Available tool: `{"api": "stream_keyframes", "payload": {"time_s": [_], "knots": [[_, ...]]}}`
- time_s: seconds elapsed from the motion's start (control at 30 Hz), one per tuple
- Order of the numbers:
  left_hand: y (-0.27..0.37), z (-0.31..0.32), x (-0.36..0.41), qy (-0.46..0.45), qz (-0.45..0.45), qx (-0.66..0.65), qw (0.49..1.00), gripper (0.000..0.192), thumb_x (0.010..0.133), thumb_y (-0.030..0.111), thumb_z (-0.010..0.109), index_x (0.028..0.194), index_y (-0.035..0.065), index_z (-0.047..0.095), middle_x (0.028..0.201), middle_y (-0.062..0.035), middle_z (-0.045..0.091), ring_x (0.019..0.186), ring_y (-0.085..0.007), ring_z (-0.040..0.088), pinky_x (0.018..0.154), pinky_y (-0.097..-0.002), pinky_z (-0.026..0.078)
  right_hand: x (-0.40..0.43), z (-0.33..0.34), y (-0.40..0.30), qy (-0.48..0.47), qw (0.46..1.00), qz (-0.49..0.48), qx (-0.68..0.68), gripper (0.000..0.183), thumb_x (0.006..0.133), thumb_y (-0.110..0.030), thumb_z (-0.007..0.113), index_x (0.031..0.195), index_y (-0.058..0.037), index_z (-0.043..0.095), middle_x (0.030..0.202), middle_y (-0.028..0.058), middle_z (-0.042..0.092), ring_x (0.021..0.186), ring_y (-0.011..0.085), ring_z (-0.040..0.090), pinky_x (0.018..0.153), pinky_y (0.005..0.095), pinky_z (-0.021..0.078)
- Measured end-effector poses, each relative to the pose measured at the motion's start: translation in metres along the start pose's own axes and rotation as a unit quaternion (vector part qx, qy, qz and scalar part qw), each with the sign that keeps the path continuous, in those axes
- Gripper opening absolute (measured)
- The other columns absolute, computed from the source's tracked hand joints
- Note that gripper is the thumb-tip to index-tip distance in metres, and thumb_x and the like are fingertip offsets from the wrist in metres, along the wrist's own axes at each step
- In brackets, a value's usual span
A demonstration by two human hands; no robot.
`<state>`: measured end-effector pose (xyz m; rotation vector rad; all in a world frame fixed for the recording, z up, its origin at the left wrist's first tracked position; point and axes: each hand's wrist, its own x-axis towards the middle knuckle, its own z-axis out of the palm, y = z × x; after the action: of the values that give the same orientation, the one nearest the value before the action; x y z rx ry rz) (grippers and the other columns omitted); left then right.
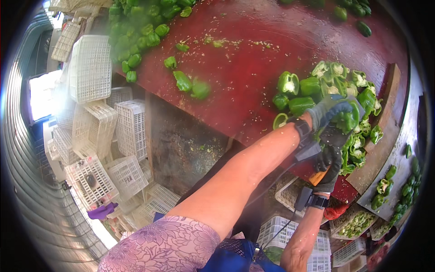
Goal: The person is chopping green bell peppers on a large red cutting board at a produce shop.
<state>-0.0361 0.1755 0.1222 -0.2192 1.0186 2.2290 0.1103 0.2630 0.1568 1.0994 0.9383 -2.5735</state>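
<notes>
My left hand (328,110), in a grey and dark-blue work glove, grips a green bell pepper (348,119) above the red tabletop (231,108). Just below it, my right hand (331,163) wears a dark glove and closes around an orange handle (318,176), apparently a knife's; its blade cannot be made out. Cut green peppers (334,83) with pale cores showing are heaped beyond and beside both hands. Whole peppers (301,106) lie by the left wrist. A cut pepper ring (280,120) rests near the left forearm.
A wooden board (389,98) edges the table on the right, with a metal surface (390,163) past it holding more peppers. A large pepper pile (136,34) covers the far left. White plastic crates (91,68) are stacked at left. Below the right hand sits a crate of pepper scraps (357,222).
</notes>
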Motion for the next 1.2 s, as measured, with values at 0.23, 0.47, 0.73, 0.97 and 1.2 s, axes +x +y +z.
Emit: {"api": "stream_keyframes", "payload": {"time_s": [0.23, 0.47, 0.73, 0.97, 1.2], "knots": [[0.012, -0.035, 0.007, -0.136, 0.032, 0.107, 0.984, 0.036, 0.084, 0.025, 0.057, 0.113, 0.0048, 0.054, 0.102, -0.0080, 0.060, 0.092, -0.0185, 0.057, 0.081, -0.0295, 0.046, 0.024, -0.009, 0.002, -0.043, 0.999, 0.031, 0.001, 0.022, 0.091, -0.025, 0.048, 0.074, -0.0113, 0.050, 0.051, -0.0049, 0.039, 0.036, 0.0068, 0.036, 0.033, 0.0210, 0.0310], [0.088, -0.148, -0.131, 0.368, 0.132, 0.723, 0.570, 0.053, 0.080, 0.035, 0.059, 0.121, 0.0033, 0.046, 0.115, -0.0245, 0.047, 0.111, -0.0385, 0.044, 0.092, -0.0432, 0.039, 0.071, -0.038, -0.009, 0.226, 0.860, -0.171, -0.423, 0.017, 0.085, -0.018, 0.056, 0.087, -0.0019, 0.057, 0.070, 0.0005, 0.054, 0.056, 0.0091, 0.047, 0.049, 0.0231, 0.0366], [0.084, -0.274, -0.197, 0.322, -0.183, 0.855, 0.362, 0.071, 0.069, 0.034, 0.069, 0.128, 0.0092, 0.039, 0.128, -0.0189, 0.037, 0.121, -0.0347, 0.035, 0.092, -0.0500, 0.038, 0.047, -0.002, 0.000, 0.247, 0.852, -0.212, -0.411, 0.018, 0.086, -0.016, 0.053, 0.095, -0.0009, 0.056, 0.070, 0.0006, 0.054, 0.057, 0.0095, 0.046, 0.050, 0.0238, 0.0370], [0.090, -0.170, -0.121, 0.095, 0.115, 0.008, 0.989, 0.044, 0.081, 0.019, 0.060, 0.120, 0.0070, 0.044, 0.114, -0.0098, 0.053, 0.104, -0.0221, 0.053, 0.091, -0.0355, 0.044, -0.016, 0.097, 0.003, 0.032, 0.859, -0.191, -0.474, 0.027, 0.086, -0.014, 0.056, 0.109, -0.0024, 0.052, 0.072, 0.0034, 0.058, 0.056, 0.0121, 0.057, 0.045, 0.0226, 0.0434], [0.074, -0.093, -0.062, 0.003, 0.003, -0.074, 0.997, 0.037, 0.083, 0.019, 0.062, 0.113, 0.0008, 0.050, 0.102, -0.0077, 0.058, 0.105, -0.0130, 0.052, 0.084, -0.0275, 0.047, -0.014, 0.097, 0.008, -0.020, 0.680, -0.265, -0.684, 0.037, 0.079, -0.008, 0.056, 0.114, 0.0031, 0.053, 0.079, 0.0149, 0.064, 0.070, 0.0221, 0.061, 0.067, 0.0314, 0.0477]]}}
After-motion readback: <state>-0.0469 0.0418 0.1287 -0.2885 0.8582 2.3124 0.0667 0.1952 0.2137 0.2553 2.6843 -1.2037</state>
